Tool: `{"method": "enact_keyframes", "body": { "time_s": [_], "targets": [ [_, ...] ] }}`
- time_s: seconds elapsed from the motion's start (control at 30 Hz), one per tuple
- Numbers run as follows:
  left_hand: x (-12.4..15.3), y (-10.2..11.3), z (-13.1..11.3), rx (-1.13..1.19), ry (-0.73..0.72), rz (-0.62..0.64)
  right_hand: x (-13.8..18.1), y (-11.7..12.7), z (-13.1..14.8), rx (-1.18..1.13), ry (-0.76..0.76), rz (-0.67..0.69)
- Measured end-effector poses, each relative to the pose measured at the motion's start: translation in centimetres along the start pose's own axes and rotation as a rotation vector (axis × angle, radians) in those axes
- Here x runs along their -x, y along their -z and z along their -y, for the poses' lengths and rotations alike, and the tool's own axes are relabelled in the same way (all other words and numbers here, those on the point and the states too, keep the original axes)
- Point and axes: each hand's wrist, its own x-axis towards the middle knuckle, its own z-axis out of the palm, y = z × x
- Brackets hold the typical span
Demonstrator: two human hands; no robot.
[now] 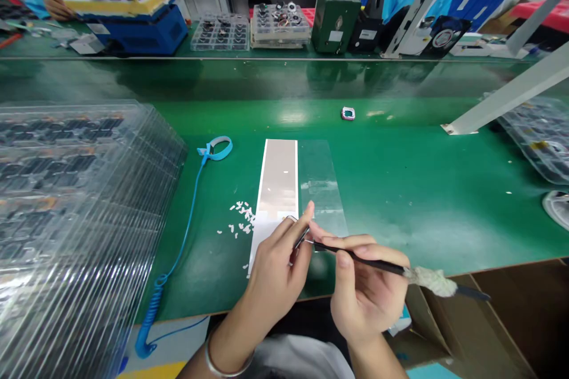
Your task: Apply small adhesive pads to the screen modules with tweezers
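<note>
Right hand (364,293) firmly pinches a black-shafted tool (368,262) with a fluffy white collar (431,281). Its tip meets a small thin item (302,238) (too small to identify) pinched closed in the left hand (275,266): steady, close work. At 12 o'clock lie a silver strip (278,177) and clear film (320,183); no lettering legible.

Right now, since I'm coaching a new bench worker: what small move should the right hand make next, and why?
Probably ease the tip of the black tool in the right hand onto the small part pinched by the left hand: the tip sits just beside it.
</note>
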Motion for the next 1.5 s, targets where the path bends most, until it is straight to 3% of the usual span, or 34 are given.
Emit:
{"method": "enact_keyframes", "body": {
  "time_s": [0.4, 1.5],
  "targets": [
    [0.2, 0.3, 0.1, 0.105, 0.005, 0.053, 0.0, 0.3, -0.7, 0.047, -0.037, -0.021],
    [0.4, 0.3, 0.1, 0.075, 0.059, 0.063, 0.0, 0.4, -1.2, 0.065, -0.038, -0.035]
  ]
}}
